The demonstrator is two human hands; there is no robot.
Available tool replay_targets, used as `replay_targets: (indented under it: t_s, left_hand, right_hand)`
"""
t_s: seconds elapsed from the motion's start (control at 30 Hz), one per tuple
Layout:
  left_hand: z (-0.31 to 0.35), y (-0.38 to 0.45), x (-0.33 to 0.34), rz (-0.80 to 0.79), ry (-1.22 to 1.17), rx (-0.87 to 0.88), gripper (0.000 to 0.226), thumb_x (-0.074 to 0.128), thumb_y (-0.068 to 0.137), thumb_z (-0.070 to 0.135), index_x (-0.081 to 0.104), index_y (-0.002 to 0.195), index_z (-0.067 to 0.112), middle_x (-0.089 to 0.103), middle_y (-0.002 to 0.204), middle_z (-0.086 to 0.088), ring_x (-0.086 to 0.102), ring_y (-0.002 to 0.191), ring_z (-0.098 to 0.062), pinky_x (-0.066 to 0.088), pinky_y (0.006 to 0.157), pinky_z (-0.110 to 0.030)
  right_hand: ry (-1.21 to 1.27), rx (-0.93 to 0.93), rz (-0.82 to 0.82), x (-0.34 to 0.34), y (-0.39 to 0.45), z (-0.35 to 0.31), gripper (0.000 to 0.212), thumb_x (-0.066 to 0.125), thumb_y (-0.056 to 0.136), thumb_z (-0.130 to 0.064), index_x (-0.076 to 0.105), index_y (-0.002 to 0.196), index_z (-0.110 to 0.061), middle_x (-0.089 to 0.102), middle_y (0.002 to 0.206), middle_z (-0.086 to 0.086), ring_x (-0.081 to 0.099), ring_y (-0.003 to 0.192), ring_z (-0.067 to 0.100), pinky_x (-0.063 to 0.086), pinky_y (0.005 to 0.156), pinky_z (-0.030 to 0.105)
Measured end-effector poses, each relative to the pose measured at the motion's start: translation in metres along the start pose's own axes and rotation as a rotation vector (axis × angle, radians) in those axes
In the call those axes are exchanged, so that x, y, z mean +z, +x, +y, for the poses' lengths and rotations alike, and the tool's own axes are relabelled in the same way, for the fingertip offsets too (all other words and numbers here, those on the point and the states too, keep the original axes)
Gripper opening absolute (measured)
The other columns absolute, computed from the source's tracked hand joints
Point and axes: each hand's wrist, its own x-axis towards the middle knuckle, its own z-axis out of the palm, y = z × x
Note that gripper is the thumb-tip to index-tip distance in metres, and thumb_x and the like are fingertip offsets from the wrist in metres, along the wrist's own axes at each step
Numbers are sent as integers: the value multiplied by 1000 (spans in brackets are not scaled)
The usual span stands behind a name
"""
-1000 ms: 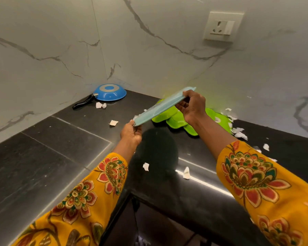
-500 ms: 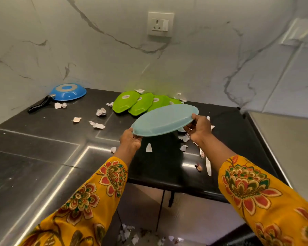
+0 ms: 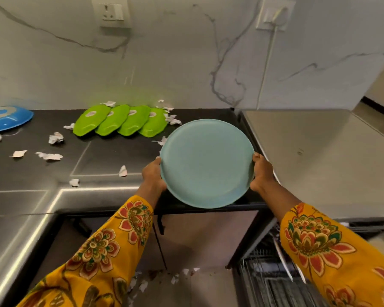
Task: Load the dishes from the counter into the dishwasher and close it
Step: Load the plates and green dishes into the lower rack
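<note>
I hold a round pale blue plate (image 3: 206, 162) above the front edge of the black counter (image 3: 111, 156), its face tilted toward me. My left hand (image 3: 153, 173) grips its left rim and my right hand (image 3: 262, 171) grips its right rim. Several green plates (image 3: 120, 122) lie overlapping in a row at the back of the counter. A blue pan (image 3: 7, 117) lies upside down at the far left. The dishwasher's wire rack (image 3: 273, 280) shows at the lower right, partly hidden by my right sleeve, with a white plate standing in it.
Torn paper scraps (image 3: 56, 138) lie scattered over the counter and on the floor below. A steel-topped surface (image 3: 308, 156) stands to the right of the counter. Two wall sockets sit on the marble wall, one with a white cable hanging down.
The plate has moved right and toward me, tipping from nearly flat so its face is toward me. The view has swung right and down, bringing the dishwasher rack into sight.
</note>
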Motion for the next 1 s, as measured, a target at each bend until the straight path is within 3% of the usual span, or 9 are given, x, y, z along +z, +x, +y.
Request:
replay_targets:
  t_s: [0.23, 0.33, 0.47, 0.57, 0.67, 0.77, 0.87, 0.93, 1.0]
  left_hand:
    - [-107, -43, 66, -24, 130, -85, 40, 53, 90, 23, 53, 127, 8, 63, 120, -19, 61, 107, -38, 51, 85, -52]
    - [-153, -62, 90, -58, 183, -128, 46, 63, 76, 29, 61, 118, 9, 65, 117, -15, 63, 103, -37, 49, 89, -56]
    - [-201, -110, 124, -42, 207, -112, 25, 59, 89, 20, 60, 109, 5, 66, 108, -14, 62, 98, -34, 48, 92, -52]
    - [-236, -124, 134, -52, 218, -142, 31, 67, 84, 30, 64, 106, 8, 66, 111, -14, 63, 100, -36, 49, 91, -55]
    - [-276, -129, 135, -177, 265, -257, 60, 72, 66, 53, 67, 113, 15, 66, 118, -13, 63, 103, -38, 47, 90, -60]
    - [-304, -161, 140, -245, 279, -265, 49, 57, 85, 54, 67, 114, 15, 68, 112, -12, 63, 103, -38, 50, 88, -56]
    - [-331, -177, 141, -289, 309, -294, 50, 53, 87, 56, 66, 117, 17, 68, 115, -12, 63, 106, -37, 51, 87, -55]
    - [-344, -180, 137, -297, 329, -314, 54, 60, 81, 57, 67, 117, 17, 67, 117, -12, 63, 106, -37, 50, 87, -58]
    - [-357, -182, 134, -277, 377, -342, 56, 63, 78, 57, 67, 116, 16, 67, 117, -12, 63, 106, -37, 49, 89, -59]
  right_hand:
    - [-71, 31, 217, -136, 9, -17, 18, 52, 87, -15, 55, 70, -14, 58, 87, 10, 48, 80, 23, 39, 68, 36]
    - [-86, 29, 281, -192, 6, -23, 19, 53, 89, -15, 55, 71, -12, 57, 80, 8, 48, 76, 23, 39, 68, 36]
    - [-143, 14, 375, -256, -1, -24, 23, 52, 91, -21, 54, 70, -11, 57, 80, 6, 49, 73, 22, 40, 70, 36]
    - [-183, 42, 454, -299, -5, -17, 28, 53, 90, -32, 52, 69, -14, 58, 97, 10, 53, 90, 26, 44, 80, 42]
    - [-191, 59, 517, -333, -15, -11, 35, 52, 90, -40, 56, 74, -9, 57, 88, 9, 52, 87, 27, 44, 81, 42]
    - [-197, 79, 577, -366, -26, -2, 40, 46, 94, -43, 55, 78, -8, 54, 81, 7, 52, 78, 25, 43, 82, 40]
    - [-247, 110, 659, -397, -35, 12, 37, 41, 91, -48, 55, 68, -22, 57, 80, 5, 58, 93, 33, 46, 90, 46]
    - [-246, 152, 687, -413, -38, 24, 35, 39, 90, -47, 63, 81, -23, 57, 91, 6, 57, 102, 35, 46, 94, 48]
    - [-234, 211, 732, -428, -43, 39, 51, 38, 91, -50, 64, 110, -11, 55, 100, 11, 55, 108, 37, 43, 99, 50]
